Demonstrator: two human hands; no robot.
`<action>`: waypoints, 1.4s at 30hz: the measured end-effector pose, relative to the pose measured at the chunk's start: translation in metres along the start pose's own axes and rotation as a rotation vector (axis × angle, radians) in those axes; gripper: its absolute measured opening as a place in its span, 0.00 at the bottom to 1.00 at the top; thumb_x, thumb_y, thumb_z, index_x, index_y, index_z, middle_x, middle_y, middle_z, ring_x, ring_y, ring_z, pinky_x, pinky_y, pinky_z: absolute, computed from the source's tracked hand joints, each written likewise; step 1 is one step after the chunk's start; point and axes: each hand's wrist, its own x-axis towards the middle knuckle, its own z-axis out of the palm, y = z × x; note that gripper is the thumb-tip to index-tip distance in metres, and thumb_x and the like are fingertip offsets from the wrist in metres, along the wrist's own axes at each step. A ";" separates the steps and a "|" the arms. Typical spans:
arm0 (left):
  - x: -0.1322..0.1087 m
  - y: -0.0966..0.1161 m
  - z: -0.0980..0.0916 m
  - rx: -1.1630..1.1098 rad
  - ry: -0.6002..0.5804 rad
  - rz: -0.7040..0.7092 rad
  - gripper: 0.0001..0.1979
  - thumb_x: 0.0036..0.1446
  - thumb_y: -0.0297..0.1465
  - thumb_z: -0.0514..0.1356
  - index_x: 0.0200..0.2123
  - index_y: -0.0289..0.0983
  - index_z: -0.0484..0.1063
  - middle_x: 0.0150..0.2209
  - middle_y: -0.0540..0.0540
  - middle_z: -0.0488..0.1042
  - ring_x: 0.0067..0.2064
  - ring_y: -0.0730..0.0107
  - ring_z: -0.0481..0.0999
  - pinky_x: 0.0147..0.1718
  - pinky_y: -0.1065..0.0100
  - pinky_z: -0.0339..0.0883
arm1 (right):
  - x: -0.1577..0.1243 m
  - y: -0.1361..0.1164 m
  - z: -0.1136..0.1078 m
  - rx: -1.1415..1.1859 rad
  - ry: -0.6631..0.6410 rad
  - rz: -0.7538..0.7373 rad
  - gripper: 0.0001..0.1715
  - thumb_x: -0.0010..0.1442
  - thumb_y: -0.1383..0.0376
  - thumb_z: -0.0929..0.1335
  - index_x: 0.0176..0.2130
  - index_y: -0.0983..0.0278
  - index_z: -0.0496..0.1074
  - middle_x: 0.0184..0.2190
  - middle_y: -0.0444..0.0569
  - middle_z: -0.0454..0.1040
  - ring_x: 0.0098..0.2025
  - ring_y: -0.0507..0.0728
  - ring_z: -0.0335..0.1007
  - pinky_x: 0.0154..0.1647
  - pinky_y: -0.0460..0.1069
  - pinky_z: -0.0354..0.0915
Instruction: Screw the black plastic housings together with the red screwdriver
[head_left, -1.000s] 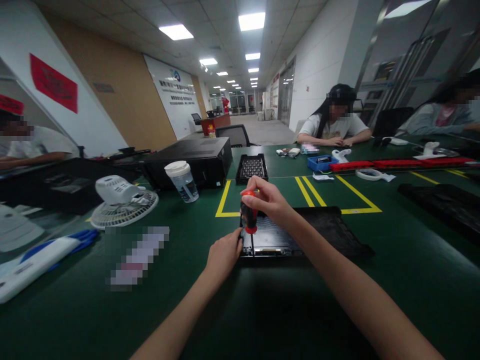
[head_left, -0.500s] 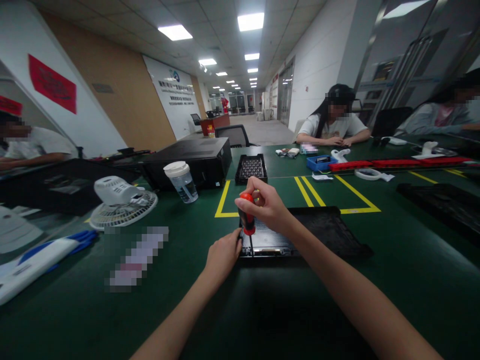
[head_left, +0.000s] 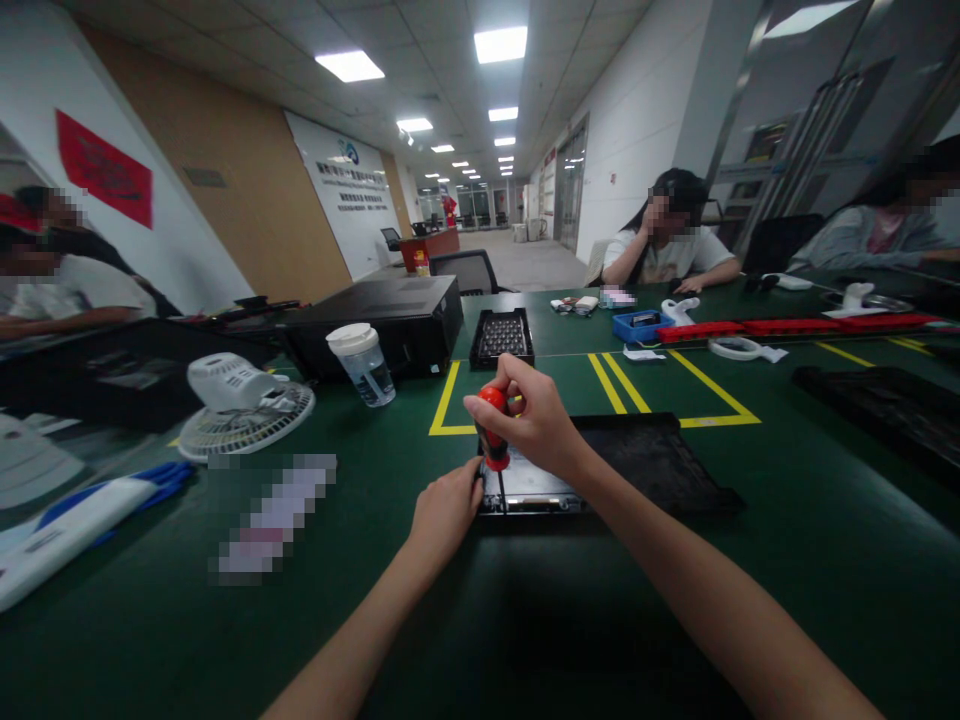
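The screwdriver (head_left: 494,444) leans further left than a second ago, its tip on the same near-left corner of the black panel (head_left: 637,465) on the worktop (head_left: 360,650), suggesting one spot being worked; the right hand's (head_left: 536,415) fingers curl round its handle, the left hand's (head_left: 441,508) touch the panel's edge, grip unclear

Left hand (head_left: 448,500) bare, compact, with rounded back and softly outlined knuckles; fingertips partly hidden at far end. Left forearm (head_left: 360,610) bare, slim, smooth in outline, narrowing to slender wrist, widening toward near edge of view. Right hand (head_left: 541,415) also bare, fingers (head_left: 525,375) slender. Right forearm (head_left: 690,560) bare, long in view, broadest at near right, tapering toward far wrist. Fingernail detail too small to tell.
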 end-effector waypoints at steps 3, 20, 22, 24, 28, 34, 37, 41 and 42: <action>0.000 0.001 -0.002 0.005 -0.024 -0.019 0.17 0.59 0.34 0.45 0.52 0.44 0.58 0.42 0.46 0.73 0.40 0.67 0.74 0.36 0.70 0.63 | 0.000 -0.001 0.000 -0.048 0.033 -0.006 0.15 0.53 0.59 0.65 0.25 0.64 0.56 0.21 0.40 0.55 0.23 0.47 0.50 0.22 0.43 0.51; 0.000 0.000 -0.002 -0.003 -0.021 -0.007 0.17 0.59 0.34 0.45 0.51 0.44 0.59 0.44 0.46 0.73 0.41 0.67 0.73 0.36 0.70 0.63 | -0.002 -0.006 0.003 -0.247 0.207 -0.084 0.17 0.53 0.62 0.65 0.22 0.63 0.51 0.20 0.40 0.53 0.22 0.48 0.49 0.23 0.45 0.50; 0.000 0.000 -0.002 -0.001 -0.021 -0.001 0.17 0.60 0.34 0.45 0.52 0.44 0.58 0.43 0.47 0.73 0.40 0.67 0.74 0.35 0.70 0.64 | -0.002 -0.006 0.004 -0.272 0.227 -0.093 0.17 0.53 0.62 0.65 0.22 0.63 0.51 0.20 0.40 0.53 0.22 0.48 0.49 0.23 0.45 0.50; 0.000 0.001 -0.002 0.004 -0.034 -0.012 0.17 0.60 0.34 0.45 0.52 0.44 0.58 0.43 0.46 0.73 0.40 0.67 0.74 0.36 0.70 0.64 | -0.003 -0.006 0.006 -0.292 0.242 -0.097 0.18 0.53 0.62 0.65 0.22 0.62 0.50 0.20 0.40 0.53 0.22 0.48 0.49 0.23 0.45 0.50; 0.000 0.001 -0.002 0.007 -0.045 -0.027 0.17 0.60 0.34 0.45 0.51 0.44 0.59 0.44 0.46 0.73 0.41 0.67 0.74 0.37 0.70 0.64 | -0.003 -0.006 0.008 -0.328 0.263 -0.106 0.18 0.53 0.62 0.64 0.22 0.62 0.50 0.20 0.40 0.53 0.22 0.48 0.49 0.23 0.45 0.49; 0.000 -0.001 -0.001 -0.005 -0.026 -0.009 0.17 0.60 0.35 0.45 0.52 0.44 0.58 0.44 0.46 0.73 0.41 0.67 0.74 0.37 0.69 0.64 | -0.005 -0.007 0.009 -0.406 0.306 -0.126 0.19 0.54 0.61 0.64 0.23 0.62 0.49 0.21 0.41 0.53 0.23 0.49 0.49 0.25 0.46 0.50; 0.000 -0.001 -0.001 -0.004 -0.031 -0.013 0.17 0.59 0.34 0.45 0.52 0.44 0.59 0.44 0.46 0.73 0.41 0.67 0.73 0.37 0.70 0.63 | -0.006 -0.008 0.010 -0.435 0.313 -0.123 0.19 0.55 0.60 0.64 0.23 0.62 0.49 0.21 0.41 0.53 0.24 0.50 0.50 0.26 0.47 0.51; 0.000 -0.002 0.000 0.003 -0.020 0.007 0.17 0.60 0.34 0.44 0.52 0.44 0.58 0.44 0.46 0.72 0.41 0.65 0.74 0.36 0.68 0.64 | -0.008 -0.007 0.012 -0.485 0.337 -0.109 0.18 0.55 0.58 0.63 0.23 0.62 0.50 0.22 0.42 0.54 0.25 0.50 0.51 0.27 0.47 0.51; 0.000 -0.002 0.001 0.006 -0.017 0.016 0.17 0.60 0.35 0.44 0.52 0.44 0.58 0.44 0.46 0.73 0.41 0.65 0.74 0.35 0.68 0.64 | -0.008 -0.007 0.013 -0.500 0.346 -0.105 0.18 0.56 0.58 0.63 0.23 0.62 0.50 0.22 0.43 0.54 0.25 0.50 0.51 0.27 0.47 0.51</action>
